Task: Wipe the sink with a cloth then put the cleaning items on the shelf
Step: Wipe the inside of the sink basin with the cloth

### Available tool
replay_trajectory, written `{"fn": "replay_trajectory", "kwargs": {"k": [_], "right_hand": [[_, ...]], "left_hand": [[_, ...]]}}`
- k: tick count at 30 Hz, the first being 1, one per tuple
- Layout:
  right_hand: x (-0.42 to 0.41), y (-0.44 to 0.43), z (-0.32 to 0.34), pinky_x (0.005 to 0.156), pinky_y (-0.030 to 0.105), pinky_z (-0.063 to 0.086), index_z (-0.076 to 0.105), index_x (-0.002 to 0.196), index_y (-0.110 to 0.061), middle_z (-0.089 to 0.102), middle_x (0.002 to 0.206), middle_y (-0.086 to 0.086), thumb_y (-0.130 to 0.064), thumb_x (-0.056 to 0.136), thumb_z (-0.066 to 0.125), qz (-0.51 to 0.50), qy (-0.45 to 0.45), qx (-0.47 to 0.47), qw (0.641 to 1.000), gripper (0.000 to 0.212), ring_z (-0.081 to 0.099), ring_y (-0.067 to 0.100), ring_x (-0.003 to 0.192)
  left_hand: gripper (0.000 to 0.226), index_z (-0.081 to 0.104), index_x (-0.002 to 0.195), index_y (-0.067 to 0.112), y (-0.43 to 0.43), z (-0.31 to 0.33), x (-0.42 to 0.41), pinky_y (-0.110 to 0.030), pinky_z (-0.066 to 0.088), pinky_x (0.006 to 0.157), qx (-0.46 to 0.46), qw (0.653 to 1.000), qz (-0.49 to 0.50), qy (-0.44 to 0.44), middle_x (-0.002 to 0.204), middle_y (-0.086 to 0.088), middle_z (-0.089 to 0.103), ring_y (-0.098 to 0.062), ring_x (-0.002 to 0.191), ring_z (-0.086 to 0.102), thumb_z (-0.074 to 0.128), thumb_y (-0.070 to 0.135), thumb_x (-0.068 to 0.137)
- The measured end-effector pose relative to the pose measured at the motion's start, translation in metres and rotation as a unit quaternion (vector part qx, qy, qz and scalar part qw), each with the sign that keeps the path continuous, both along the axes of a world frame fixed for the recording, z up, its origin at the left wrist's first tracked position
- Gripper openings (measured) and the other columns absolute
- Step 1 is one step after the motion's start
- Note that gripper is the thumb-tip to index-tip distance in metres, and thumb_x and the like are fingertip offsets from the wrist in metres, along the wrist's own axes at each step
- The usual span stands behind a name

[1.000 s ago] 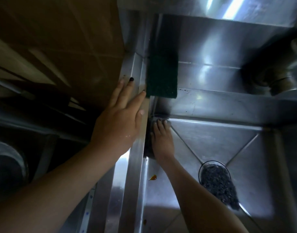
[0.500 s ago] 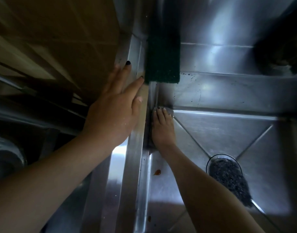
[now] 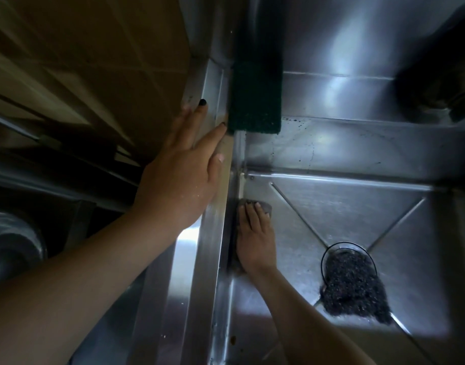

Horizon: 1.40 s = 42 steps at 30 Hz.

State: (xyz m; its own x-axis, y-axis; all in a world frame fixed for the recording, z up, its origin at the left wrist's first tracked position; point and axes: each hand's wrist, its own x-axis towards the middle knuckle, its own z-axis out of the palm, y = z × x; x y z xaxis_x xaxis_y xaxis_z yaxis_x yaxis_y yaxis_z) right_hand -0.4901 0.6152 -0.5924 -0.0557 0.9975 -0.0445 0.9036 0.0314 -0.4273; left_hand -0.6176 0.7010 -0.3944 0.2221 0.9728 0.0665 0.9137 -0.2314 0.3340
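Steel sink (image 3: pixel 336 212): your right hand (image 3: pixel 255 241) presses the cloth (image 3: pixel 266 206) by its left side; your left hand (image 3: pixel 184 177) lies on the rim (image 3: pixel 213 248), all fingers straight (scourer (image 3: pixel 255 101) just ahead).

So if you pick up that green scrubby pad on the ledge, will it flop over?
Probably only a little: the green pad keeps straight edges and square corners, so it looks fairly stiff. It looks fibrous, so it is likely light. Its rough surface probably won't slip from fingers.
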Motion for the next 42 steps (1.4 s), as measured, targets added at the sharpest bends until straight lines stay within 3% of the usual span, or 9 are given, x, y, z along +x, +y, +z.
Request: {"fn": "replay_trajectory", "kwargs": {"k": [3, 7, 11, 20, 26, 28, 32, 42], "right_hand": [[-0.001, 0.020, -0.002, 0.102, 0.058, 0.035, 0.057, 0.123, 0.002, 0.058, 0.128, 0.019, -0.003, 0.076, 0.068, -0.011, 0.017, -0.003, 1.000, 0.048, 0.049, 0.041, 0.124], [0.004, 0.061, -0.010, 0.119, 0.041, 0.005, 0.029, 0.145, -0.009, 0.029, 0.153, 0.010, -0.019, 0.097, 0.038, -0.001, 0.009, -0.046, 0.999, 0.050, 0.015, 0.027, 0.144], [0.009, 0.073, -0.013, 0.118, 0.039, 0.009, 0.028, 0.145, -0.011, 0.028, 0.153, 0.008, -0.021, 0.096, 0.037, -0.001, 0.015, -0.040, 0.999, 0.051, 0.015, 0.023, 0.144], [0.005, 0.032, -0.008, 0.117, 0.031, 0.009, 0.035, 0.139, 0.003, 0.034, 0.148, 0.019, -0.019, 0.097, 0.042, -0.076, 0.079, -0.031, 0.993, 0.048, 0.024, 0.028, 0.142], [-0.001, 0.006, -0.010, 0.112, 0.043, 0.018, 0.048, 0.129, 0.008, 0.047, 0.136, 0.026, -0.010, 0.091, 0.050, -0.096, 0.069, -0.011, 0.993, 0.042, 0.040, 0.038, 0.132], [-0.002, 0.015, -0.011, 0.113, 0.043, 0.017, 0.046, 0.131, 0.006, 0.046, 0.138, 0.024, -0.010, 0.092, 0.050, -0.096, 0.067, -0.016, 0.993, 0.042, 0.038, 0.037, 0.134], [0.002, 0.050, -0.016, 0.118, 0.031, 0.001, 0.030, 0.144, -0.004, 0.027, 0.153, 0.013, -0.020, 0.099, 0.035, -0.053, 0.060, -0.037, 0.996, 0.047, 0.015, 0.023, 0.145], [0.007, 0.061, -0.011, 0.118, 0.031, 0.005, 0.036, 0.141, -0.003, 0.032, 0.150, 0.014, -0.016, 0.097, 0.042, -0.049, 0.102, -0.026, 0.993, 0.046, 0.020, 0.023, 0.144]], "left_hand": [[0.044, 0.039, 0.139, 0.022, 0.000, 0.000, -0.001, -0.024, 0.007, 0.107, 0.001, 1.000, -0.006, 0.004, 0.155, -0.001, 0.015, -0.018, 0.143, 0.003, 0.040, 0.026, 0.095], [0.045, 0.037, 0.140, 0.022, 0.000, 0.002, 0.000, -0.025, 0.006, 0.108, 0.000, 1.000, -0.006, 0.011, 0.155, -0.001, 0.014, -0.018, 0.143, 0.002, 0.039, 0.027, 0.095], [0.045, 0.037, 0.140, 0.022, 0.000, 0.002, 0.001, -0.023, 0.003, 0.108, 0.000, 1.000, -0.005, 0.010, 0.156, 0.000, 0.013, -0.017, 0.143, 0.001, 0.040, 0.027, 0.096], [0.044, 0.038, 0.139, 0.020, 0.001, 0.001, 0.000, -0.027, 0.007, 0.109, 0.005, 1.000, -0.009, 0.015, 0.155, -0.003, 0.016, -0.021, 0.143, 0.005, 0.040, 0.026, 0.096], [0.044, 0.038, 0.140, 0.021, 0.000, 0.001, 0.000, -0.025, 0.006, 0.108, 0.006, 1.000, -0.005, 0.018, 0.155, -0.001, 0.014, -0.018, 0.143, 0.003, 0.040, 0.028, 0.096], [0.045, 0.037, 0.140, 0.022, 0.000, 0.001, 0.000, -0.023, 0.004, 0.108, 0.007, 1.000, -0.004, 0.020, 0.155, -0.001, 0.014, -0.017, 0.143, 0.002, 0.039, 0.028, 0.096], [0.045, 0.036, 0.140, 0.021, 0.000, 0.001, 0.001, -0.020, 0.000, 0.107, 0.011, 1.000, -0.007, 0.026, 0.155, -0.002, 0.014, -0.018, 0.143, 0.002, 0.039, 0.027, 0.096], [0.045, 0.037, 0.140, 0.021, 0.001, 0.001, 0.000, -0.026, 0.005, 0.111, 0.009, 1.000, -0.013, 0.026, 0.155, -0.003, 0.015, -0.020, 0.143, 0.003, 0.040, 0.026, 0.096]]}}
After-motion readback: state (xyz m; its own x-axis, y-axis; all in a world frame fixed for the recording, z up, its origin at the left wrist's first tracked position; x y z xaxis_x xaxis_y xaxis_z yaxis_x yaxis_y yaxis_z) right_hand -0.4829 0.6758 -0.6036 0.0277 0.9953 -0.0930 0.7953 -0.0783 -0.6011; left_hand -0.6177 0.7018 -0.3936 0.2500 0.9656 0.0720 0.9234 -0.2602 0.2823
